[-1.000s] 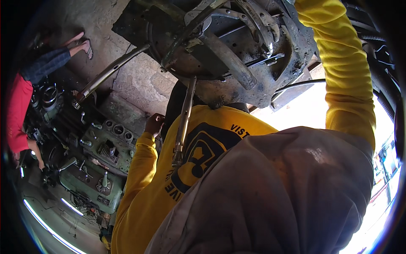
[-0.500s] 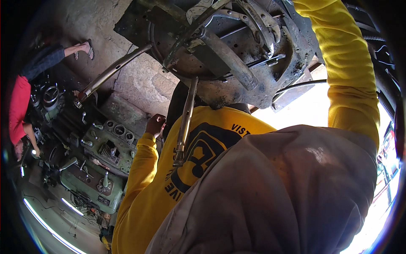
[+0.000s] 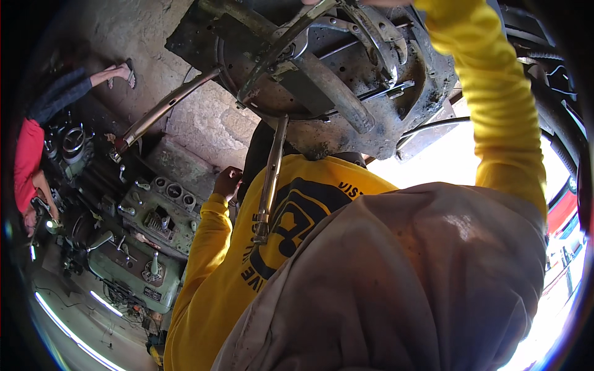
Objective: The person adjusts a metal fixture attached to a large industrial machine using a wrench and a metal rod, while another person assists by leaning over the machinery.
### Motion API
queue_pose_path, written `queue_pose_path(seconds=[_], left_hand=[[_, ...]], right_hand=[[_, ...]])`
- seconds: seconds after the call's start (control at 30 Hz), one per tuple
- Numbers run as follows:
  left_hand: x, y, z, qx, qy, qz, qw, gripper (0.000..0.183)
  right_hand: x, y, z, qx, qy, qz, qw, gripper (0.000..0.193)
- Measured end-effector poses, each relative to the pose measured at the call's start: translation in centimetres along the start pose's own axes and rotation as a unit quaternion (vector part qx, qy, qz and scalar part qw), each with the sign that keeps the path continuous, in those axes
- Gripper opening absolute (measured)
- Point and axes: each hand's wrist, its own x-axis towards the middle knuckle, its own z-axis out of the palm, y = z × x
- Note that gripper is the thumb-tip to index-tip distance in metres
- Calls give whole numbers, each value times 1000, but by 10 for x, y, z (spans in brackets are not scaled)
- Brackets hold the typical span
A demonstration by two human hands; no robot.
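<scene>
L hand (image 3: 228, 183) curls, hold unclear, green machine (image 3: 137, 267) to its left; R hand (image 3: 385, 2), part-cropped, seemingly touches metal assy (image 3: 337, 89) below; grip can't be told.

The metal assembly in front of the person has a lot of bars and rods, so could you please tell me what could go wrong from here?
Pinching: the right hand is cut off by the top edge, close to the metal bars of the assembly, so it might get caught if one shifted.

Snagging: a metal rod juts toward the yellow sweatshirt; leaning in could press or catch the fabric.
</scene>
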Motion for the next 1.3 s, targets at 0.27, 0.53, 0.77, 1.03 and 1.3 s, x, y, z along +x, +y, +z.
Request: queue_pose_path(seconds=[0.27,0.53,0.77,1.03,1.3], left_hand=[[-1,-23,6,-38,3,-57,998,15],[2,-4,-4,-44,12,-73,996,14],[12,-3,-3,45,-6,-42,998,15],[0,13,-8,15,-3,-55,998,16],[6,-35,9,15,24,7,1000,21]], right_hand=[[-74,-14,53,190,90,60,976,30],[-82,12,62,348,69,83,931,22],[-43,34,21,232,83,-54,968,17],[-1,40,15,187,60,-174,965,15],[46,50,11,160,-30,-208,964,13]])
